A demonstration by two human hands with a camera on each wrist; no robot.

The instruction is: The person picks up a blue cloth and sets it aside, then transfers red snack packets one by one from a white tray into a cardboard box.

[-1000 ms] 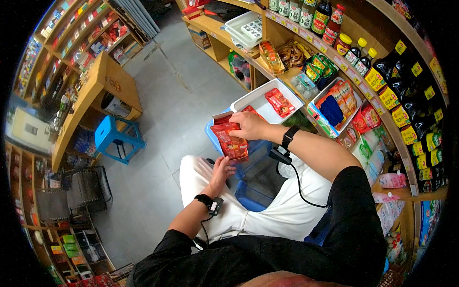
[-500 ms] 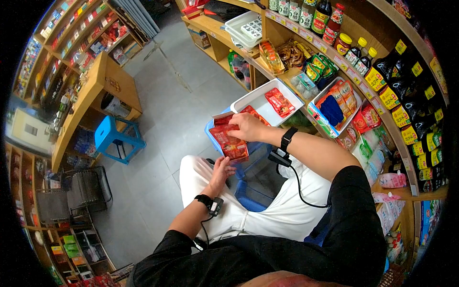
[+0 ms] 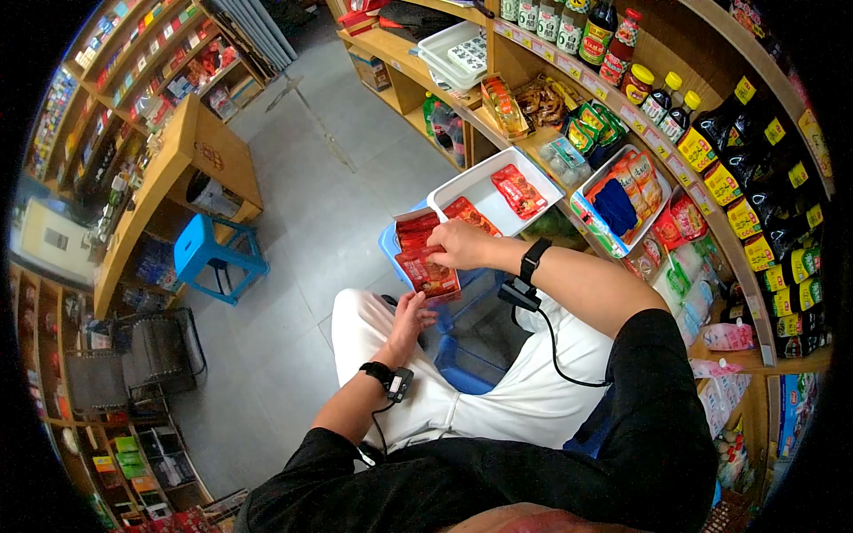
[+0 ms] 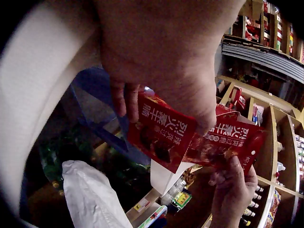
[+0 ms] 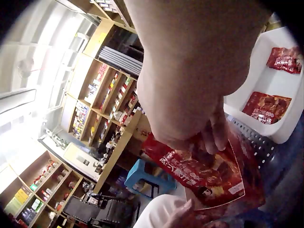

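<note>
My right hand (image 3: 462, 243) pinches a red food packet (image 5: 209, 171) by its upper edge, at the near side of a red display box (image 3: 410, 217). In the left wrist view, the packet stands beside the printed box wall (image 4: 164, 130). More red packets show inside the box behind it. The box rests on a blue plastic stool (image 3: 458, 351) between the knees. My left hand (image 3: 410, 322) is at the box's near corner, its fingers loosely extended and touching the cardboard.
A white tray (image 3: 493, 182) with a few red packets (image 3: 520, 191) adjoins the box. Shelves of bottles (image 3: 619, 46) and black-and-yellow bags (image 3: 746, 213) line the right. Another blue stool (image 3: 218, 253) and a folding chair (image 3: 160, 360) stand at left. Wrist-camera cables run along both arms.
My right hand has shifted slightly down and toward me with the packet, which has lowered at the box's near side. More of the packets behind it now show. The left hand stays in place.
</note>
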